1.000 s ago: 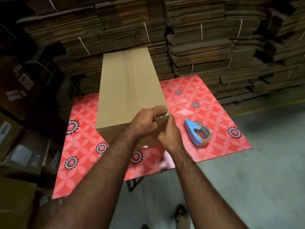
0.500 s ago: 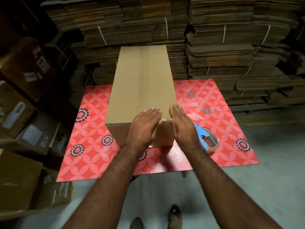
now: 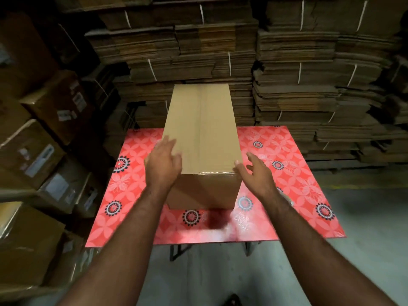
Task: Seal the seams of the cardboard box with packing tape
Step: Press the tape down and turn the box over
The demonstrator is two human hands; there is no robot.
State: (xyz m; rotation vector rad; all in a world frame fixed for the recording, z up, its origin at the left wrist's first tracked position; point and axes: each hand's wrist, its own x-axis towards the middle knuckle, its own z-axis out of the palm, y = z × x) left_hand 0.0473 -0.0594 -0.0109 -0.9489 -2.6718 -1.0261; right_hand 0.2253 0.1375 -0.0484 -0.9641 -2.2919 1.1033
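Observation:
A long brown cardboard box point(image 3: 202, 131) lies on the red patterned table point(image 3: 293, 171), its length running away from me. Clear tape runs down its top seam and shines along the near top edge. My left hand point(image 3: 163, 164) is at the box's near left corner, fingers spread, empty. My right hand point(image 3: 256, 173) is at the near right corner, fingers apart, a fingertip touching the edge. The blue tape dispenser is almost wholly hidden behind my right forearm.
Tall stacks of flattened cardboard point(image 3: 287, 62) stand close behind the table. Packed boxes with labels point(image 3: 37, 155) are piled at the left. Grey concrete floor point(image 3: 364, 217) lies to the right and in front of the table.
My hands have left the middle of the box's near top edge and spread apart to its two near corners. The view has shifted, and my right forearm now covers the tape dispenser.

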